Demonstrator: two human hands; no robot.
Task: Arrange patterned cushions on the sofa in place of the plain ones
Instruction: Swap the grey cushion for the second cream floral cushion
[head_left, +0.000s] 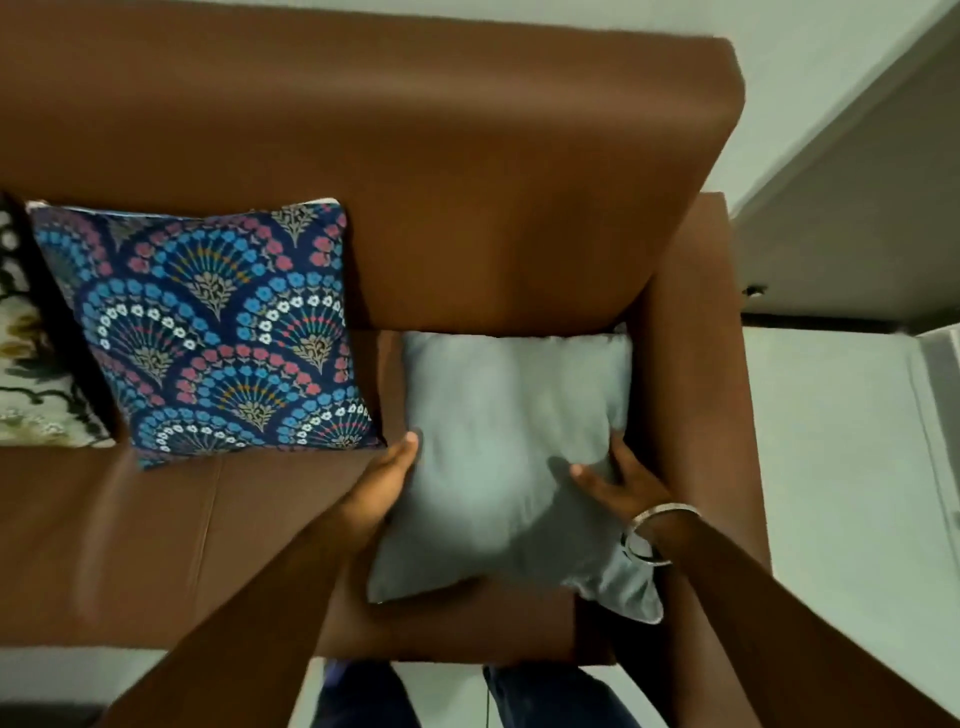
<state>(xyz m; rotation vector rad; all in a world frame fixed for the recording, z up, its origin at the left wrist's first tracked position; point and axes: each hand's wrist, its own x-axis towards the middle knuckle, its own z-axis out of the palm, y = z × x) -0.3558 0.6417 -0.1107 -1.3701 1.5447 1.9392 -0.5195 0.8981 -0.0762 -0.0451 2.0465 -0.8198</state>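
A plain grey cushion (511, 447) lies at the right end of the brown sofa (467, 182), against the armrest. My left hand (387, 480) grips its left edge and my right hand (621, 480), with a metal bangle on the wrist, presses on its right side. A dark blue cushion with a fan-shaped flower pattern (218, 332) leans upright against the backrest to the left. At the far left edge a cream and black patterned cushion (26, 374) shows only in part.
The sofa's right armrest (696, 364) stands close beside the grey cushion. Pale floor (841, 467) and a wall lie to the right of the sofa. My legs in blue trousers (467, 696) stand against the seat's front edge.
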